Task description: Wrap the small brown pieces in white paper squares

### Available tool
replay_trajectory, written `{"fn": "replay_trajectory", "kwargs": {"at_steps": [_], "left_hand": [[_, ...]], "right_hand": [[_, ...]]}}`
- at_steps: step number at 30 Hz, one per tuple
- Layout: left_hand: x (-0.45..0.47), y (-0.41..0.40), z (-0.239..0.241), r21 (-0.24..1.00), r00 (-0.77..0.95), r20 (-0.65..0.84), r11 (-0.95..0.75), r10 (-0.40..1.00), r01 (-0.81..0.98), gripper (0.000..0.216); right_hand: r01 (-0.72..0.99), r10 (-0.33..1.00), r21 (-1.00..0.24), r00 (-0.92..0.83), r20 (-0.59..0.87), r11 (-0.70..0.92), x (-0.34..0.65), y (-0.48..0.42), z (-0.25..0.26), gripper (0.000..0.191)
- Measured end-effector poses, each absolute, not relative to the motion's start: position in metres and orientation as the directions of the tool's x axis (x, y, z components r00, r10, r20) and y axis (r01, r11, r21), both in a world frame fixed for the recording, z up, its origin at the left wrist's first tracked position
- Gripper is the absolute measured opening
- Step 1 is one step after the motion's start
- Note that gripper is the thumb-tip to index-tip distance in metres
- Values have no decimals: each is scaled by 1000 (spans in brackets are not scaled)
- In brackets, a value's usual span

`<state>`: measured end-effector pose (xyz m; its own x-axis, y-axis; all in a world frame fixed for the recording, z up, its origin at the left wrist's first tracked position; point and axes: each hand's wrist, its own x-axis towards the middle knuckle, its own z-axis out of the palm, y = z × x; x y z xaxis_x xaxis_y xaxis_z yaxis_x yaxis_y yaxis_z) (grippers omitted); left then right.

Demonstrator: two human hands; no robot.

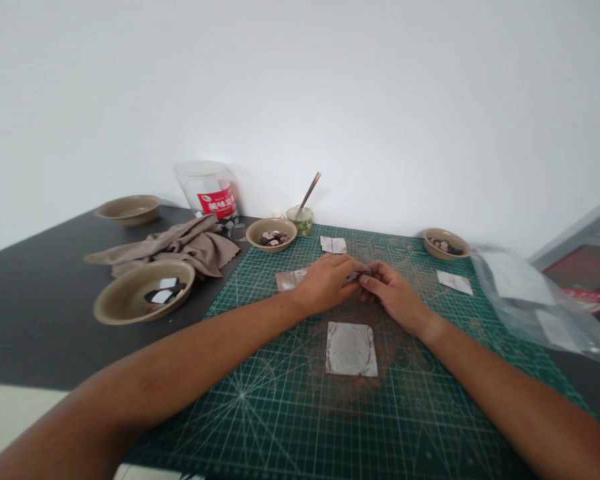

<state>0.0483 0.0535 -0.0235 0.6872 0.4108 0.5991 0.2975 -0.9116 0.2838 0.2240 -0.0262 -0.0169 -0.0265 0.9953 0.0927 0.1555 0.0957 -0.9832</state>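
Observation:
My left hand (330, 281) and my right hand (387, 293) meet above the middle of the green cutting mat (280, 427). Both have their fingers closed around a small dark piece (364, 273), mostly hidden by the fingertips, so its kind does not show. Just below the hands lies a square whitish sheet (351, 349) with brown smudged edges, flat on the mat. Partly behind my left hand is another stained sheet (286, 280). Brown powder is smeared on the mat around the hands.
A bowl with dark and pale pieces (271, 235) stands by a green cup (301, 220) holding a stick. Further left are a brown cloth (180, 247), a large bowl (130, 293), another bowl (130, 210) and a clear tub (207, 190). Rightward are a small bowl (446, 245) and plastic bag (540, 300).

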Motion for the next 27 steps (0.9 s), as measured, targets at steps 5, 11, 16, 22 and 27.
{"fn": "replay_trajectory", "kwargs": {"at_steps": [5,11,16,22,27], "left_hand": [[49,55,-24,290,675,616,-914,406,285,18],[48,55,-23,294,668,625,-915,403,277,19],[48,55,-23,281,661,641,-921,390,271,21],[48,55,-23,279,651,651,-921,390,272,21],[48,55,-23,281,661,639,-920,393,275,22]], "right_hand": [[164,995,-982,-35,91,96,224,-27,-16,24],[182,995,-979,-28,92,95,225,-27,-16,28],[153,995,-984,-36,88,93,227,-25,-21,32],[113,995,-989,-42,89,93,230,-23,-27,34],[77,997,-994,-23,71,72,230,-21,-30,37]]}}
